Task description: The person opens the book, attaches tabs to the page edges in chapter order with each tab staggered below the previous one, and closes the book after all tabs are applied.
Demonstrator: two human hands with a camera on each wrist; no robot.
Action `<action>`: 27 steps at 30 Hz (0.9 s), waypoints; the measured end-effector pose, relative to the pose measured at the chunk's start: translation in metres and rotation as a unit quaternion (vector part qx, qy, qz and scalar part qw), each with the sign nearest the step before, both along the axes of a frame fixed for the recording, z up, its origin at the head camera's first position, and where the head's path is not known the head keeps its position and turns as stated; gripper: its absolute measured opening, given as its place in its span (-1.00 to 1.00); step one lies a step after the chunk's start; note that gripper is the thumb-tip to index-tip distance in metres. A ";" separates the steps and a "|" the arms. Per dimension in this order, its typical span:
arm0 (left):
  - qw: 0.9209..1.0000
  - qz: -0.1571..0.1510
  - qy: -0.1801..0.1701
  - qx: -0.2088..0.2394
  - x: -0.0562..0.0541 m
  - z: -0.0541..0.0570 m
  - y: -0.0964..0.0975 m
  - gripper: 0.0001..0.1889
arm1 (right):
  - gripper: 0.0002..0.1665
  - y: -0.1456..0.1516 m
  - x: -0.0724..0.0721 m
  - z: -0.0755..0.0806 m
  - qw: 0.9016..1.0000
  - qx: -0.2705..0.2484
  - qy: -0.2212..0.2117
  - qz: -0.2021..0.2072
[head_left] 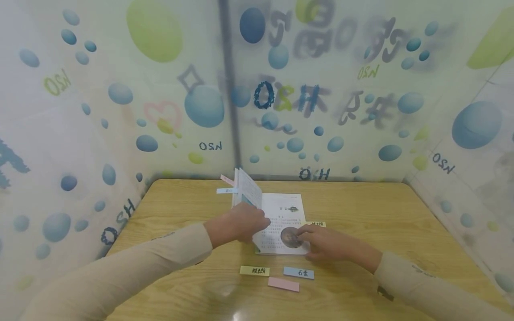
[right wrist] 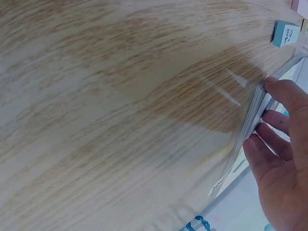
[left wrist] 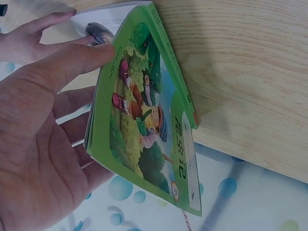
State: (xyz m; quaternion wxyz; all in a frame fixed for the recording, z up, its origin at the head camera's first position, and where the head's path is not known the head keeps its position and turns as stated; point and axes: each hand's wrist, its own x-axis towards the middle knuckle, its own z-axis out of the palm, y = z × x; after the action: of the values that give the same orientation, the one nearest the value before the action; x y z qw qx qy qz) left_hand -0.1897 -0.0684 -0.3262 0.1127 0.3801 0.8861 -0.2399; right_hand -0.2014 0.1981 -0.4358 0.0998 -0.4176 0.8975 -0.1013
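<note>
A book [head_left: 287, 203] lies open on the wooden table, its left part raised. My left hand [head_left: 245, 220] grips that raised part; in the left wrist view its thumb lies along the edge of the green illustrated cover [left wrist: 144, 106]. My right hand [head_left: 331, 244] holds the right edge of the book, fingertips near a round grey picture [head_left: 290, 237] and thumb at the page edges [right wrist: 252, 108]. Pink [head_left: 227, 180] and blue [head_left: 226, 191] paper tabs stick out on the left. A yellow tab [head_left: 317, 224] shows beyond the right edge.
In front of the book lie a yellow paper strip [head_left: 254, 271], a blue strip [head_left: 299, 273] and a pink strip [head_left: 283, 284]. The yellow and blue strips bear handwriting. Patterned curtain walls [head_left: 341, 120] stand behind and beside the table [head_left: 180, 196].
</note>
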 end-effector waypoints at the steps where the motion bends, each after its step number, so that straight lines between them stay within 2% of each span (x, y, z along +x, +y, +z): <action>1: 1.000 -0.001 0.000 -0.001 0.000 0.000 0.000 -0.56 | -0.48 0.000 0.000 0.000 1.000 0.000 -0.001 -0.001; 9: 1.000 -0.011 -0.002 0.008 0.001 0.000 0.002 -0.52 | -0.49 -0.001 0.000 0.001 1.000 0.001 0.001 -0.001; 15: 0.999 -0.046 0.019 0.018 0.000 0.000 0.007 -0.60 | -0.48 0.000 -0.001 0.000 1.000 0.004 -0.002 -0.002; 19: 0.997 -0.075 0.026 0.020 0.000 0.002 0.016 -0.54 | -0.47 0.010 -0.003 0.005 1.000 -0.005 -0.006 -0.013; 22: 0.992 -0.112 0.046 0.018 -0.002 0.002 0.023 -0.44 | -0.47 0.024 -0.005 0.012 1.000 -0.020 0.005 -0.022; 27: 0.975 -0.191 0.102 0.040 -0.007 -0.005 0.034 -0.25 | -0.50 0.049 -0.009 0.024 0.998 -0.043 0.033 -0.041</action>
State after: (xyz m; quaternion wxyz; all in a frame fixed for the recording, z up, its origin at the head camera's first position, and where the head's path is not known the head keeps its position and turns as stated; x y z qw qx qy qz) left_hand -0.1964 -0.0341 -0.3307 -0.0414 0.5198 0.8129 -0.2594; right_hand -0.2103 0.2468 -0.4116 0.0482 -0.3878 0.9113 -0.1297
